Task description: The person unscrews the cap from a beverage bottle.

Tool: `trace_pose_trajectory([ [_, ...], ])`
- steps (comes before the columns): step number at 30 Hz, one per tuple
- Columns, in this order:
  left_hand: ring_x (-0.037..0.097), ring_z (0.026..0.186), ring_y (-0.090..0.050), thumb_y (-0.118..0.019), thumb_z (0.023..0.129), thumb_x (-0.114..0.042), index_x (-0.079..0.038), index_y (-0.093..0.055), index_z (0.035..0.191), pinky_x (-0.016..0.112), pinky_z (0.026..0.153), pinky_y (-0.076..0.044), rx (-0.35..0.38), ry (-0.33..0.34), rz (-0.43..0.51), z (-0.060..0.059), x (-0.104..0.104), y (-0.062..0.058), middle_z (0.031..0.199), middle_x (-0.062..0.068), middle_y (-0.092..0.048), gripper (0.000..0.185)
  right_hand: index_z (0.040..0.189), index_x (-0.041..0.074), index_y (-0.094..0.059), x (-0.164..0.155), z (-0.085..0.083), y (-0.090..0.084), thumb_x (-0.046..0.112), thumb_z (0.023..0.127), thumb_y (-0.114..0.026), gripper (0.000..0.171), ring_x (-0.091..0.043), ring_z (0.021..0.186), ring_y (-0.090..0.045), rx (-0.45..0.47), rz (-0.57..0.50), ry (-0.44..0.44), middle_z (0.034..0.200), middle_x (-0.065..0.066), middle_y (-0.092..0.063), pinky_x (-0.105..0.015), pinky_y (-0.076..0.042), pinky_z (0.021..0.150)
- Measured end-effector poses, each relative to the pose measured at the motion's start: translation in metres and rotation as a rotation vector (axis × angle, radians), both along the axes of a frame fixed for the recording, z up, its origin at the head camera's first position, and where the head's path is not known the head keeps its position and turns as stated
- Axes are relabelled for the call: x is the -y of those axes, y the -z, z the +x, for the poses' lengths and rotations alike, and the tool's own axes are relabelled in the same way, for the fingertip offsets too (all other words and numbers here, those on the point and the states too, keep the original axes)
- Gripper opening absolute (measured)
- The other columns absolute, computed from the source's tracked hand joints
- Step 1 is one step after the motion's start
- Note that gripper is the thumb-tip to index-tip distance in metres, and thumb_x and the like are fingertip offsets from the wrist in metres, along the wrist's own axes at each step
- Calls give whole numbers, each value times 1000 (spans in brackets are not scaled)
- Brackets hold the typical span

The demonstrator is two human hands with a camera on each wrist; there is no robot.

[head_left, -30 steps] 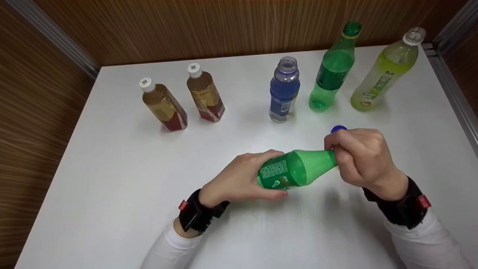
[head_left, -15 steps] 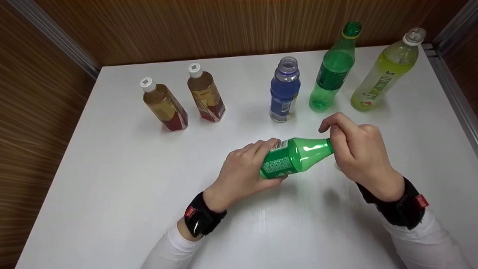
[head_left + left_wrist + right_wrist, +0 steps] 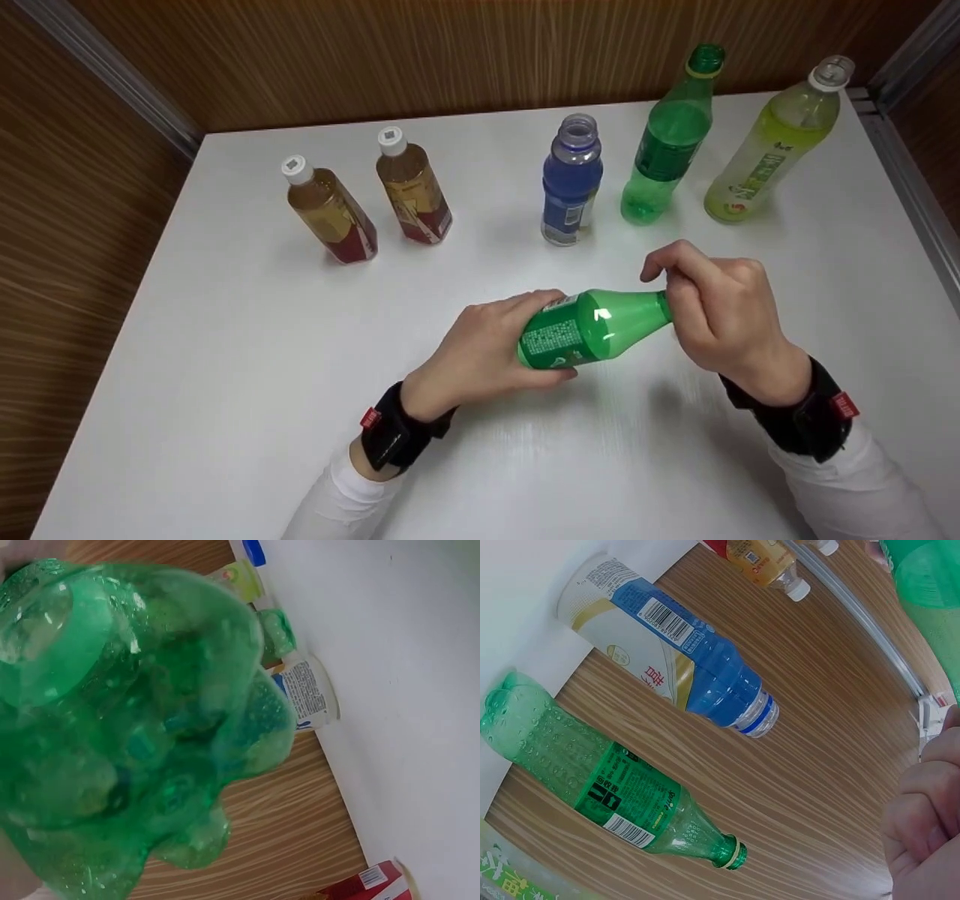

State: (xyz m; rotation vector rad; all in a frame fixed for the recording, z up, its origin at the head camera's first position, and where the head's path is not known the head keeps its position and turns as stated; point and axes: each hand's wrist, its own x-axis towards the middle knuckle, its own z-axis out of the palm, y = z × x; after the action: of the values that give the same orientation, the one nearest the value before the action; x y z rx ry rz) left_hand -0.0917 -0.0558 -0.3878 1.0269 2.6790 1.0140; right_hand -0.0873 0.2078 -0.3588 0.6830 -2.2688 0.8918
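Note:
My left hand grips a green plastic soda bottle round its labelled lower body. The bottle is tilted, nearly lying on its side above the table, neck towards the right. In the left wrist view the lobed base of the green bottle fills much of the picture. My right hand curls round the neck end, with the index finger bent and raised off it. Whatever sits on the mouth is hidden by those fingers. In the right wrist view, the curled right hand is at the lower right edge.
On the white table stand two capped tea bottles at left. An uncapped blue-labelled bottle, an uncapped green bottle and an uncapped yellow-green bottle stand back right. A blue cap lies on the table.
The bottle has rolled slightly in my hands, moving up and then partly back down. My right index finger has lifted away from the neck. The blue cap is now hidden in the head view.

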Motion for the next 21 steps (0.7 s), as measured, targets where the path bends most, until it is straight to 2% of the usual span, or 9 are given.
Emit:
trace_pose_trajectory([
  [7, 15, 111, -71, -89, 82, -42, -17, -57, 146, 33, 95, -59, 108, 40, -10, -1, 2, -3, 132, 3, -74, 76, 81, 1, -66, -1, -2, 2, -2, 83, -40, 26, -10, 39, -34, -128, -12, -102, 51, -5, -56, -23, -32, 40],
  [12, 12, 106, -69, -88, 81, -44, -20, -57, 146, 31, 93, -57, 153, 80, -31, -1, 3, -4, 125, 0, -75, 76, 73, 1, -61, 0, -5, 3, 0, 76, -39, 22, -12, 39, -28, -270, -34, -191, 48, -4, -50, -26, -26, 38],
  [14, 12, 105, -69, -88, 81, -44, -21, -57, 146, 32, 93, -56, 160, 86, -33, -2, 3, -5, 124, 0, -75, 76, 73, 2, -61, -1, -5, 3, 0, 75, -39, 22, -12, 39, -28, -286, -18, -203, 47, -4, -50, -26, -26, 38],
  [16, 12, 105, -69, -88, 81, -44, -21, -57, 147, 32, 93, -57, 153, 74, -34, -2, 3, -4, 125, -1, -75, 76, 75, 2, -63, -3, -6, 2, 0, 77, -39, 24, -11, 40, -29, -247, 14, -180, 49, -4, -52, -26, -27, 38],
  [18, 13, 106, -70, -87, 82, -45, -19, -56, 147, 33, 92, -58, 104, 44, -34, -2, 2, -2, 128, 0, -74, 76, 81, 3, -66, -5, -6, 0, 0, 81, -41, 25, -8, 41, -30, -169, 45, -133, 50, -3, -53, -24, -28, 40],
  [20, 14, 106, -72, -86, 83, -46, -17, -56, 145, 34, 88, -61, -5, -2, -51, -1, 0, 0, 128, 2, -74, 75, 89, 4, -68, -7, -6, -1, 3, 90, -43, 25, -6, 44, -32, -56, 73, -68, 51, -2, -52, -23, -29, 43],
  [21, 15, 104, -73, -86, 83, -47, -16, -57, 145, 34, 86, -62, -84, -30, -70, -1, -1, 1, 127, 3, -75, 75, 93, 5, -69, -7, -6, -1, 5, 93, -44, 25, -5, 46, -31, 7, 72, -36, 51, -1, -49, -22, -28, 44],
])
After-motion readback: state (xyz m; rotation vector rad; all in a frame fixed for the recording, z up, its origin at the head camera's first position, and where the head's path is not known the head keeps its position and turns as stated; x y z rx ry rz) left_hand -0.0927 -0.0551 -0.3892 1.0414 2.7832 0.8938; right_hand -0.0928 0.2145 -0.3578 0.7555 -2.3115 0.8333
